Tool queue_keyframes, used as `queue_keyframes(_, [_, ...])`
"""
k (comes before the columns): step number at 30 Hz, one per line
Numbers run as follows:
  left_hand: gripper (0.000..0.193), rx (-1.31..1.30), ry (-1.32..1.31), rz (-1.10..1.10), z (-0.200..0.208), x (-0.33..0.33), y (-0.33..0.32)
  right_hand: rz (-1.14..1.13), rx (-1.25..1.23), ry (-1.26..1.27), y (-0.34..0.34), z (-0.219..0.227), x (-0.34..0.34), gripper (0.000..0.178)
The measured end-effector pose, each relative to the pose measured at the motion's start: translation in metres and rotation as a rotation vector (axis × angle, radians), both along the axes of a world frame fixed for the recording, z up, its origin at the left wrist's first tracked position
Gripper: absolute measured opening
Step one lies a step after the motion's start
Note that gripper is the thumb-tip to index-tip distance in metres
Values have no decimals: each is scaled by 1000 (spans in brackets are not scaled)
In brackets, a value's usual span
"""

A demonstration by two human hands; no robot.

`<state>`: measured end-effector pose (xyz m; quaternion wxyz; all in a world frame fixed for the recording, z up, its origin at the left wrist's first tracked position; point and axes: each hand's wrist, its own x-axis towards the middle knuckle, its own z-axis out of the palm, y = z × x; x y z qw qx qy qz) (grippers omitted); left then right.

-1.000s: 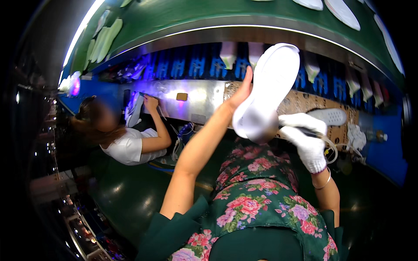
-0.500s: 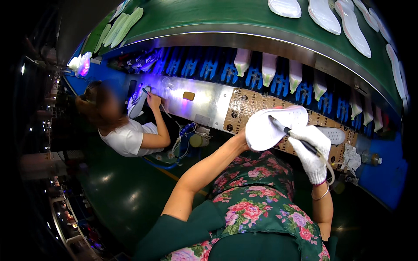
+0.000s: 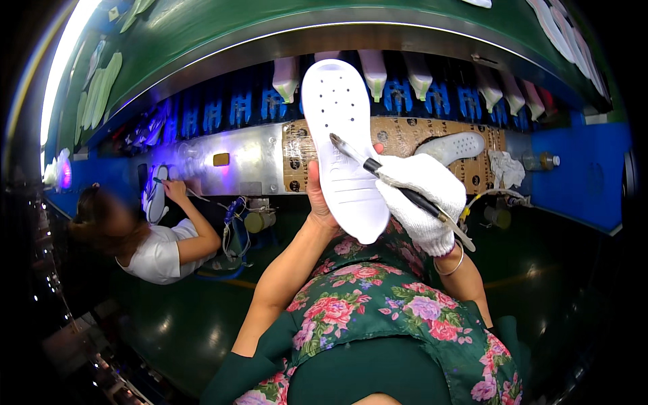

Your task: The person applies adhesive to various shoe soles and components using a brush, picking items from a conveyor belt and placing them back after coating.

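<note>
Left hand [image 3: 320, 196], bare, grips the white sole [image 3: 339, 167] from behind by its edges, in front of the body; gloved right hand [image 3: 425, 196] pinches the brush [image 3: 370, 165], bristles apparently resting on the sole's mid-face. Brushing is judged under way; coverage done and remaining cannot be told. Beyond, a grey sole [image 3: 453, 148] lies on cardboard [image 3: 295, 158], its treatment undetermined.

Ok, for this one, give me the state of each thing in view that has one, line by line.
white sole: held up, holed face toward the camera
brush: tip at the white sole; contact unclear
left hand: bare, gripping the white sole
right hand: gloved, closed around the brush
grey sole: lying on the cardboard
cloth: crumpled
lamp: lit
</note>
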<state>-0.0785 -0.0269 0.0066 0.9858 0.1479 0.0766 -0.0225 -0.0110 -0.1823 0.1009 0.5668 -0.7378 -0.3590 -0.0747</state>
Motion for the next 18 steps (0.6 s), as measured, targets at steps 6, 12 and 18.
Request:
queue_keyframes(6, [110,234,228,107,9,7,-18,-36,74,-108,15,7,7,25])
queue_keyframes(12, [103,147,86,49,-10,5,-27,178,102,304,17,-44,-6,61])
queue_keyframes(18, [104,-67,32,-1,-63,-1,-31,20,-11,-48,28,-12,-11,35])
